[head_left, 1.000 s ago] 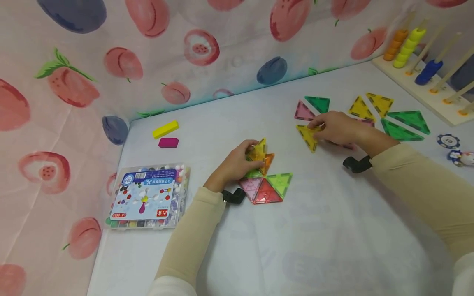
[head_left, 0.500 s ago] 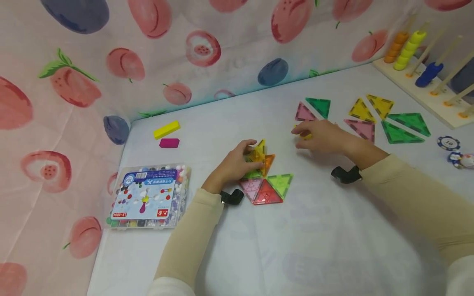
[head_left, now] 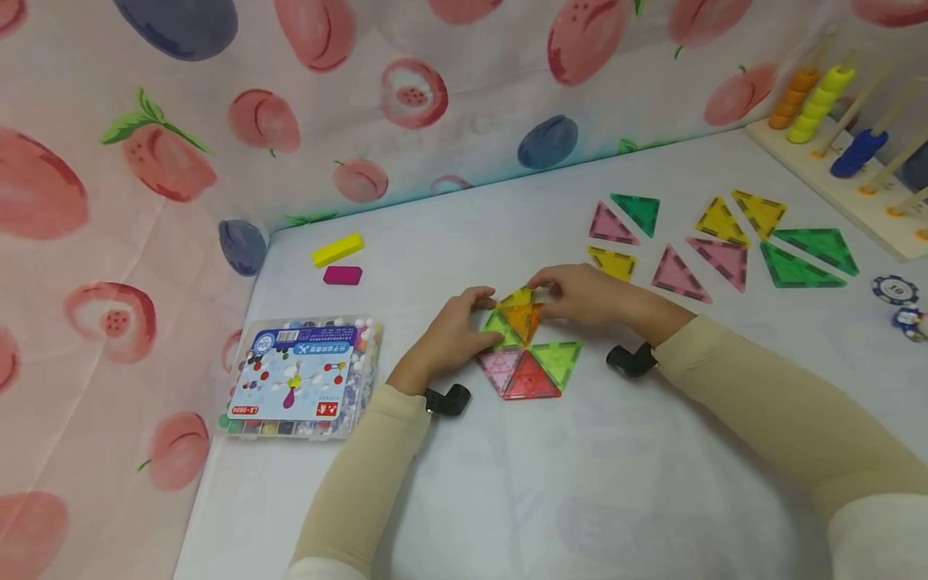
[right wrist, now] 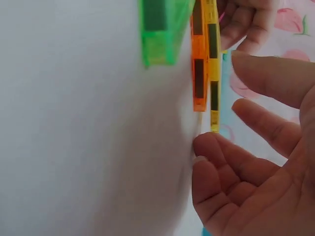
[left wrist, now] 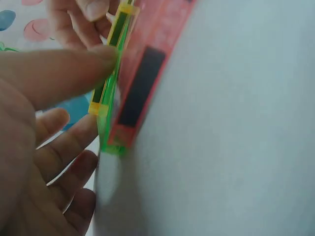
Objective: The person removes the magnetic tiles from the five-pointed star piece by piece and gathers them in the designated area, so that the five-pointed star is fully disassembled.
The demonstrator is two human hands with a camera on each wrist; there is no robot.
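Translucent triangle magnetic tiles form a cluster mid-table in the head view: pink, red, light green and orange. A yellow triangle tile overlaps the cluster's far side, beside the orange one. My left hand grips this yellow tile, its thumb across the edge in the left wrist view. From the other side, my right hand reaches to the same tile. Its thumb and fingers are spread around the tile's end, with a gap beside the thumb in the right wrist view.
Loose pink, yellow and green triangle tiles lie at the right. A bead box sits left, near yellow and magenta blocks. A peg abacus and a poker chip are far right.
My right hand has left the loose tiles and moved left to the cluster. The yellow tile, earlier tilted up in my left hand, now lies flatter over the cluster.
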